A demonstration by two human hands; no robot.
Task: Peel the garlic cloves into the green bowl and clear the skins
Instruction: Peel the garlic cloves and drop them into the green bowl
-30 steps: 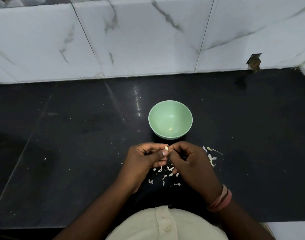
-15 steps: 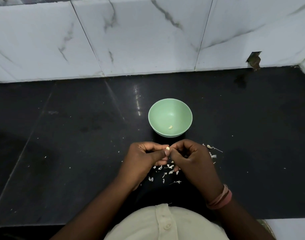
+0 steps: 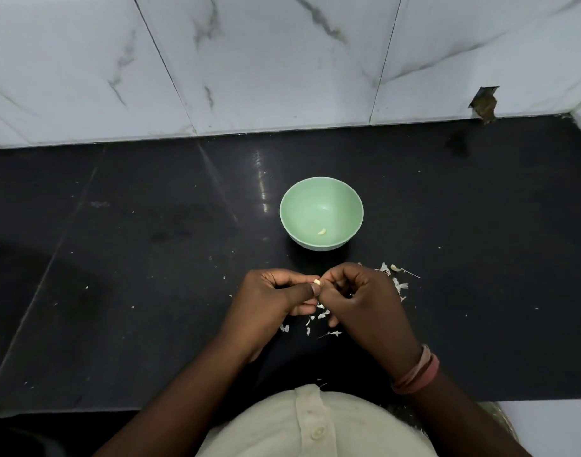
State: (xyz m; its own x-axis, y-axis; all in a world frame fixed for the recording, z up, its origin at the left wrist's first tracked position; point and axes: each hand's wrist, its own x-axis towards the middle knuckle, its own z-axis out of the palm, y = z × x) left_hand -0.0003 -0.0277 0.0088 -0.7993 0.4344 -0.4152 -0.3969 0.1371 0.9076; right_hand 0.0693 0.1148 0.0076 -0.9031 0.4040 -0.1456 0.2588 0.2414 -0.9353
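Left hand (image 3: 269, 301) and right hand (image 3: 355, 291) both pinch the small pale garlic clove (image 3: 316, 282); likely light, slippery: grip its ends.

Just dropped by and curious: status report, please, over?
Left hand and right hand both pinching one garlic clove. One peeled clove in the green bowl. Skins litter the counter; path to bowl clear.

Kitchen — black countertop (image 3: 118, 258), marble-tiled wall (image 3: 266, 61)
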